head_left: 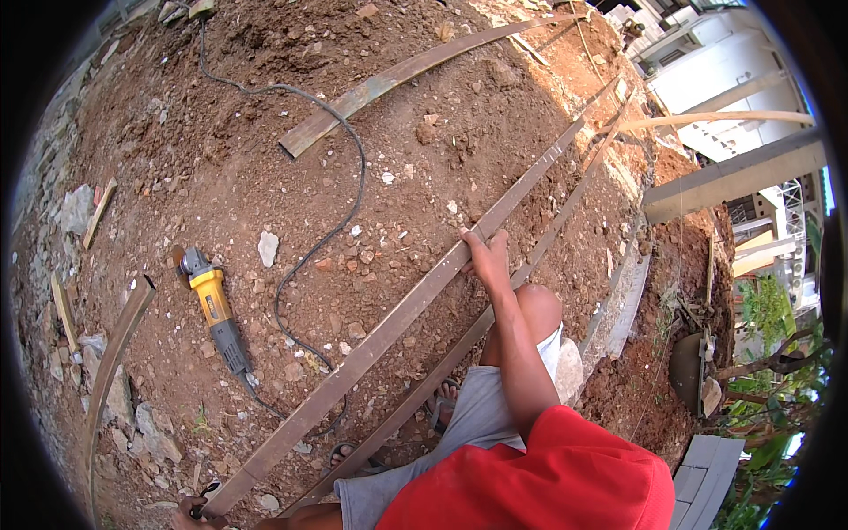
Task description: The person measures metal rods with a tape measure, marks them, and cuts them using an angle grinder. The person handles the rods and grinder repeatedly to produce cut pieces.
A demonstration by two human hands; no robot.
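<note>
My right hand [486, 253] grips a long brown metal bar [397, 327] with dull, scuffed faces, which runs diagonally from the lower left to the upper right. At its lower end my left hand [194, 515] is closed around a small black object that I cannot make out, against the bar. A second long bar [556, 231] runs alongside, beneath my right forearm and by my bent leg. To the left, a yellow and grey angle grinder [215, 309] lies on the dirt, its dark cord [353, 203] snaking upward.
Another metal piece [380, 88] lies across the upper ground, another [119, 353] at far left with wood scraps [62, 314] and rubble. Rocky reddish soil surrounds me. At right are a concrete beam [733, 172], a shallow trench, a dark pan [687, 375], grey blocks [707, 477] and plants.
</note>
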